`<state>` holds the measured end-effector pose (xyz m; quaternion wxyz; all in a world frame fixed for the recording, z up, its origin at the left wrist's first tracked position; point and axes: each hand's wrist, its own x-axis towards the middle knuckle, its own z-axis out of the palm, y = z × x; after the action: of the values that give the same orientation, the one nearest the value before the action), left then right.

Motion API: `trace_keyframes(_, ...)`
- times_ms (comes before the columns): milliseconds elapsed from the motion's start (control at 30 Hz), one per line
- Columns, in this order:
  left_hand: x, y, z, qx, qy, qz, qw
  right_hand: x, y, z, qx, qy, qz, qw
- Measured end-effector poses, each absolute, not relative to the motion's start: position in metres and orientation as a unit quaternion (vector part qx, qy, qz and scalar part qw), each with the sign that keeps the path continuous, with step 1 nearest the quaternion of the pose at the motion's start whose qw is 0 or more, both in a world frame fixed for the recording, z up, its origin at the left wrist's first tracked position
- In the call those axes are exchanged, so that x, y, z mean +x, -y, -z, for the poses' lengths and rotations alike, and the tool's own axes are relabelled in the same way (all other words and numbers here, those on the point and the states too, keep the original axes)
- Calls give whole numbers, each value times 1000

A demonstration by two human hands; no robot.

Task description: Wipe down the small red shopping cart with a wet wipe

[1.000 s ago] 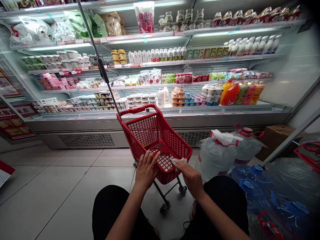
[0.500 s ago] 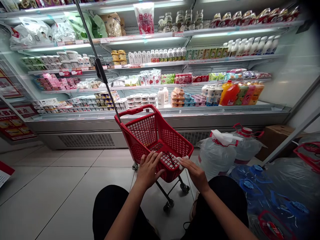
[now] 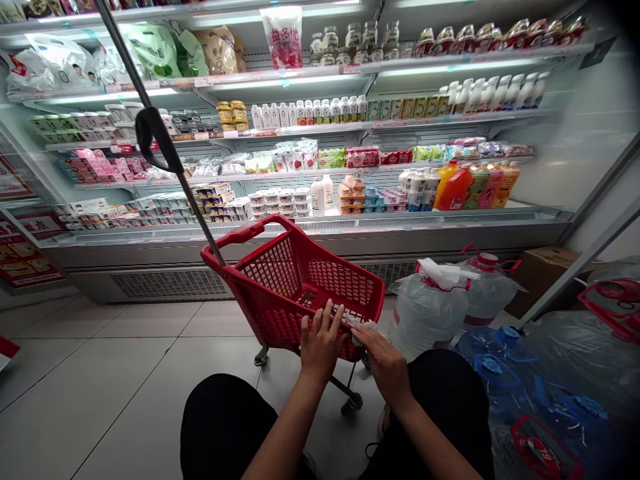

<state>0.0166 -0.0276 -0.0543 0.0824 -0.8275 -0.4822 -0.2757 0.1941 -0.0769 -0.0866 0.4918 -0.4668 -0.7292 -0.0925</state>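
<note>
Red plastic shopping trolley (image 3: 277, 323) is standing on floor (image 3: 125, 393) nr. chiller (image 3: 450, 233). L grip (image 3: 320, 343) is lying spread over near rim; R grip (image 3: 384, 363) is pinching white wipe (image 3: 354, 320), prob. soft. Trolley prob. stiff, light, rolling easily; rim is offering best hold.

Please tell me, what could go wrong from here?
The red cart stands on wheels, so it might roll or swivel with the left hand and right hand at its near end. If it turns, it could bump the bagged jugs close by. The white cloth or tissue in the right hand could perhaps snag on the mesh.
</note>
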Motion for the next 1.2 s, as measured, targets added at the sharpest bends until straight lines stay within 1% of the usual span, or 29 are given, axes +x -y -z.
trace_keyframes(133, 6, 29, 47, -850, 450, 257, 95, 206, 75, 91, -467, 735, 106, 480)
trace_keyframes(267, -27, 15, 31, -821, 485, 275, 124, 225, 67, 92, -493, 717, 93, 484)
trace_keyframes(400, -43, 8, 26, -835, 466, 265, 123, 227, 59, 92, -519, 689, 97, 497)
trace_keyframes(633, -28, 17, 32, -821, 483, 263, 149, 204, 46, 85, -517, 699, 130, 477)
trace_keyframes(900, -23, 21, 30, -814, 505, 197, 209, 156, 23, 64, -477, 745, 120, 452)
trace_keyframes(1033, -29, 20, 31, -812, 504, 183, 231, 178, 25, 67, -455, 757, 112, 455)
trace_keyframes(1200, -31, 18, 37, -815, 491, 183, 249, 231, 38, 90, -507, 706, 113, 481)
